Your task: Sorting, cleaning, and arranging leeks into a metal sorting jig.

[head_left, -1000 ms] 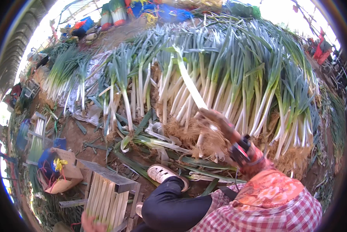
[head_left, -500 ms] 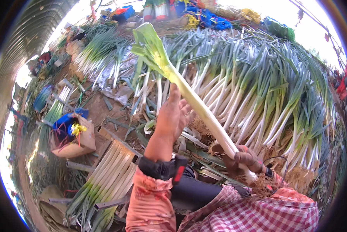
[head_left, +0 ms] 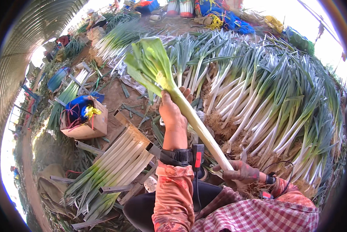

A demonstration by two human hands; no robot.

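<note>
A thick leek (head_left: 198,127) slants across the middle of the head view, its short, broad green leaves up and left, its root end down and right. My left hand (head_left: 174,116) is closed round its upper stalk, just below the leaves, with the thumb on the near left side and the fingertips showing past the far side. At the lower white end my right hand (head_left: 241,173), dark with soil, grips the stalk. Brown stringy roots (head_left: 254,190) hang below that hand.
A large heap of leeks (head_left: 254,89) with soil-covered roots spreads far and right. Trimmed leeks lie in a metal-barred rack (head_left: 115,189) at lower left. Beyond it stands a cardboard box (head_left: 86,131) holding blue and yellow material. A black cable (head_left: 283,160) loops near my right wrist.
My left hand was open beside the stalk and has closed round it below the leaves. My right hand still holds the root end. The whole view has shifted a little.
</note>
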